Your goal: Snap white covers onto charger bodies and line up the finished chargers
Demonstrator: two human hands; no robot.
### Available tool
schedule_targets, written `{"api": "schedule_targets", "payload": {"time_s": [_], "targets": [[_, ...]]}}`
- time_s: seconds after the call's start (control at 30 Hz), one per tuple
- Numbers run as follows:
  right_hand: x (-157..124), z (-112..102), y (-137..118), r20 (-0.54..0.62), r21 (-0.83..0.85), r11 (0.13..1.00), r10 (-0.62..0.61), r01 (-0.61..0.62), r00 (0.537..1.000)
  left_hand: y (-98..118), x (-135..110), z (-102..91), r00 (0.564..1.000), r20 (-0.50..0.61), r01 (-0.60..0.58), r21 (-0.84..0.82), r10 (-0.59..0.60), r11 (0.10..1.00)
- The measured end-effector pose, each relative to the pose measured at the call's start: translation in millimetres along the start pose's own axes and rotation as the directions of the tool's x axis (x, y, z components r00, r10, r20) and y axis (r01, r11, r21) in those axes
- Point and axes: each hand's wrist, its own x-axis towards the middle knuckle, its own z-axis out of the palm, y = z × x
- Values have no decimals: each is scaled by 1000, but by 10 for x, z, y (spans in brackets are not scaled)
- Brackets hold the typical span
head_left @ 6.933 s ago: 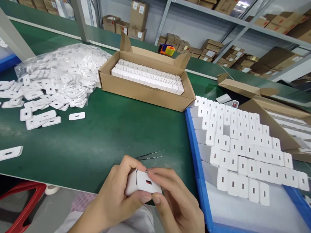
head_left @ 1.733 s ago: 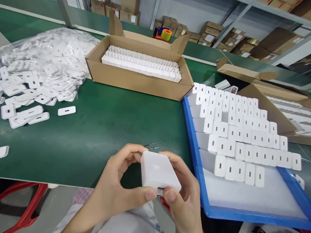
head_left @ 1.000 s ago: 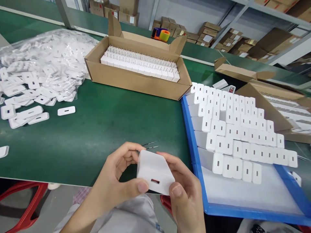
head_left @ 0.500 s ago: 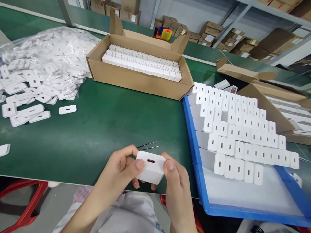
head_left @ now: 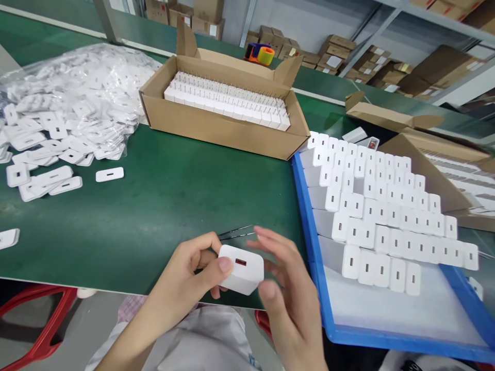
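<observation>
My left hand (head_left: 193,273) pinches a white charger block (head_left: 242,268) by its sides, its red port facing up. Just right of it my right hand (head_left: 284,288) hovers with the fingers spread, off the block. Thin metal tweezers (head_left: 235,233) lie on the green table (head_left: 174,196) right behind my fingers. To the right, a blue tray (head_left: 309,216) carries rows of white chargers (head_left: 386,216) leaning in tiers.
An open cardboard box (head_left: 216,126) of white chargers stands at the back centre. A plastic bag and loose pile of white face plates (head_left: 65,118) covers the left. More cardboard boxes (head_left: 429,154) sit at the right. A tape roll (head_left: 263,54) is behind.
I turned the charger over in both hands so that its port faces up. My right hand has just let go and opened; the left still holds it.
</observation>
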Motion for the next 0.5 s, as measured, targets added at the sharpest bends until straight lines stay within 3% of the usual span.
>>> {"api": "schedule_targets", "payload": {"time_s": [0.07, 0.13, 0.3, 0.4, 0.47, 0.5], "targets": [[-34, -68, -26, 82, -200, 940, -265, 276, 961, -24, 18, -15, 999, 45, 14, -52, -12, 999], [-66, -116, -73, 201, -352, 828, -389, 436, 899, -48, 38, -38, 995, 95, 30, -81, -22, 996], [-170, -140, -199, 319, -535, 691, -369, 487, 873, -70, 22, -76, 969, 223, 111, -3, -107, 994], [-273, -144, -180, 246, -499, 793, -257, 349, 935, -37, -25, -59, 957, 236, 141, 138, -170, 980], [-380, -168, -118, 140, -321, 944, -33, 77, 990, -4, -50, -50, 956, 205, 152, 259, -208, 954], [-450, -183, -80, 114, -167, 981, 122, -102, 986, 13, -57, -55, 959, 184, 154, 299, -215, 942]]}}
